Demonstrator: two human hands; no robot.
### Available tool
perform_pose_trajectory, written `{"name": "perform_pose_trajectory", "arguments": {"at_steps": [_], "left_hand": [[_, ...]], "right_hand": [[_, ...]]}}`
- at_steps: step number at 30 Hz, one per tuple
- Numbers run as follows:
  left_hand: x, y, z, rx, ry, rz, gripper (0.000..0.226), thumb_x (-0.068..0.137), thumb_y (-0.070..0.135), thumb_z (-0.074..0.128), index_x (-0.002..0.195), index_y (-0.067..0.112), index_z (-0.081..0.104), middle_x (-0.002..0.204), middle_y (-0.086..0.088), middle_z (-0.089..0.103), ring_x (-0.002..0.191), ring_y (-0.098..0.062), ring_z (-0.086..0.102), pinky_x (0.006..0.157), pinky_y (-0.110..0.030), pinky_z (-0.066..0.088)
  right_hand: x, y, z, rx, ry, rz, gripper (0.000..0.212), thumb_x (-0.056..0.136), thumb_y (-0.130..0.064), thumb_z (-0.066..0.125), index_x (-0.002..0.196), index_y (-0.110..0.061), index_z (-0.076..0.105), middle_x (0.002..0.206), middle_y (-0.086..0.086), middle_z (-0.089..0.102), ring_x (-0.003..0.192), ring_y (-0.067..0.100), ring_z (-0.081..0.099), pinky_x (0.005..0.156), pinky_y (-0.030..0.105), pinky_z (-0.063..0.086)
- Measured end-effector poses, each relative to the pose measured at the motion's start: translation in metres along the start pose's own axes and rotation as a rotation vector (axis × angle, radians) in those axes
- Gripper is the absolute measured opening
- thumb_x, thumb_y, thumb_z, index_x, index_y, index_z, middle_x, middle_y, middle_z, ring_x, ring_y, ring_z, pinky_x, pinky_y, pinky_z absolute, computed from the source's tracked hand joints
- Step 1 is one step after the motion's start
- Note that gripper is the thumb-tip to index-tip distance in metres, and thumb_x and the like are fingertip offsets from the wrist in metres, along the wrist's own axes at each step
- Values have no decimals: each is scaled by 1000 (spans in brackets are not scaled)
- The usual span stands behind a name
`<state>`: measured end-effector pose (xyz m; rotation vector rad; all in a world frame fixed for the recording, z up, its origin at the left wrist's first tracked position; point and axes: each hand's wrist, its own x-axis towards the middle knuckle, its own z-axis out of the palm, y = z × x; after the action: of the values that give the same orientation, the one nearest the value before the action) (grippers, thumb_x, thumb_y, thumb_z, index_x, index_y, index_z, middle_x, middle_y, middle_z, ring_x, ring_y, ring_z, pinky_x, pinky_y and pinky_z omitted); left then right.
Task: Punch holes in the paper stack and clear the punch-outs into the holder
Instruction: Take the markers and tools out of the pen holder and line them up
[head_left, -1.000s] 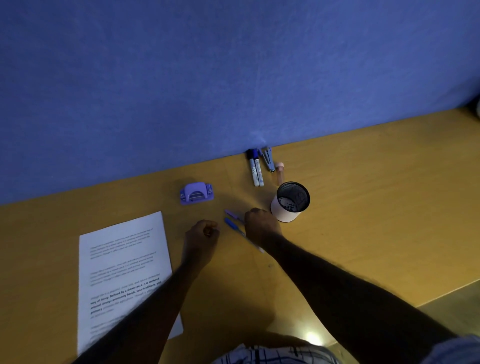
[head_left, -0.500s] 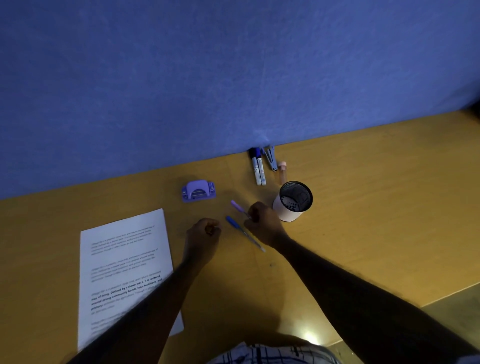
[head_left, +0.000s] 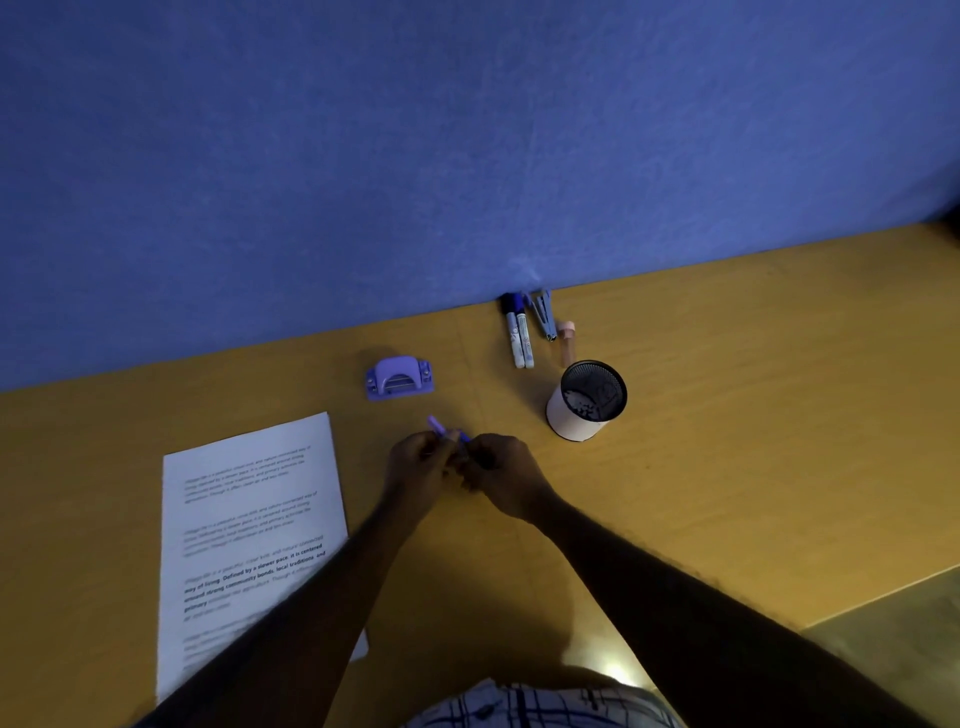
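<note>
The white paper stack (head_left: 249, 519) lies flat at the left of the desk, and my left forearm crosses its lower corner. Beyond it sits the purple hole punch (head_left: 399, 378), with nothing touching it. The mesh holder (head_left: 587, 415) stands upright at the right, with white punch-outs showing inside. My left hand (head_left: 415, 465) and my right hand (head_left: 501, 470) meet in front of the punch, fingers curled round a purple pen (head_left: 436, 426) and a blue pen (head_left: 464, 437). Only the pens' tips show above the fingers.
Two markers (head_left: 519, 338), a small metal stapler-like tool (head_left: 543, 314) and a pink tube (head_left: 566, 340) lie by the blue partition (head_left: 467, 156) behind the holder. The desk's front edge (head_left: 857, 605) runs at the lower right.
My right hand lifted the purple pen, then moved left with it. The blue pen has left the desk. Both hands now meet around the two pens.
</note>
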<state>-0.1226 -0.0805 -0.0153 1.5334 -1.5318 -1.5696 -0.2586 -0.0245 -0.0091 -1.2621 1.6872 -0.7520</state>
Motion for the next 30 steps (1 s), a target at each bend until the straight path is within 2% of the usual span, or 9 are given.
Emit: {"name": "perform_pose_trajectory", "arguments": {"at_steps": [4,7,9,12,15,18,22,26,30], "left_hand": [[6,-1,-14,11,73,9,22,92,27,61,77,14,71,76,-9,71,72,-17,64,71,-41,52],[9,-4,-23,14,89,2,22,91,28,62,75,15,70,75,-11,71,72,-27,65,72,-47,54],[9,-4,-23,33,71,0,23,92,29,61,79,11,69,76,-13,70,78,-33,66,73,-49,54],[6,-1,-20,57,59,35,25,92,28,61,80,7,68,75,-13,69,73,-29,66,70,-45,54],[6,0,-15,98,30,59,26,93,27,59,80,6,67,74,-12,70,70,-26,66,69,-44,54],[7,3,-13,111,17,74,29,93,28,59,78,6,67,72,-11,69,69,-25,65,67,-41,53],[9,21,-4,34,-59,107,13,92,18,61,83,19,69,79,-4,71,73,-15,68,70,-35,55],[16,45,4,-63,-74,164,11,92,11,59,91,13,70,83,-4,72,75,-9,70,67,-23,56],[26,65,7,-139,-107,151,15,91,15,61,103,10,69,95,-9,73,88,-21,72,75,-36,59]], "right_hand": [[5,14,-8,-329,204,-94,13,90,-16,58,98,-11,67,93,3,65,80,16,60,69,33,53],[10,20,-12,-605,66,1,21,88,-23,61,106,-12,64,103,4,60,89,18,57,74,33,54],[14,21,-9,-652,24,58,20,89,-24,60,106,-14,63,103,4,59,88,18,57,72,32,53],[19,20,-7,-602,53,115,16,90,-23,57,101,-14,66,98,4,62,87,19,60,73,36,56],[21,18,-10,-522,52,185,17,85,-24,65,97,-13,68,94,3,64,84,17,62,73,37,58],[21,13,-16,-165,130,207,12,84,-18,69,88,-6,71,84,4,67,72,11,62,65,31,54],[13,-11,-29,234,122,122,4,87,-10,66,85,-7,68,81,8,69,65,9,63,60,23,53],[17,-22,-40,288,177,30,5,87,-12,67,91,-11,71,84,7,73,70,13,68,69,35,58],[23,-32,-57,302,244,-42,9,89,-13,67,94,-8,73,81,10,74,71,23,72,70,43,61]]}}
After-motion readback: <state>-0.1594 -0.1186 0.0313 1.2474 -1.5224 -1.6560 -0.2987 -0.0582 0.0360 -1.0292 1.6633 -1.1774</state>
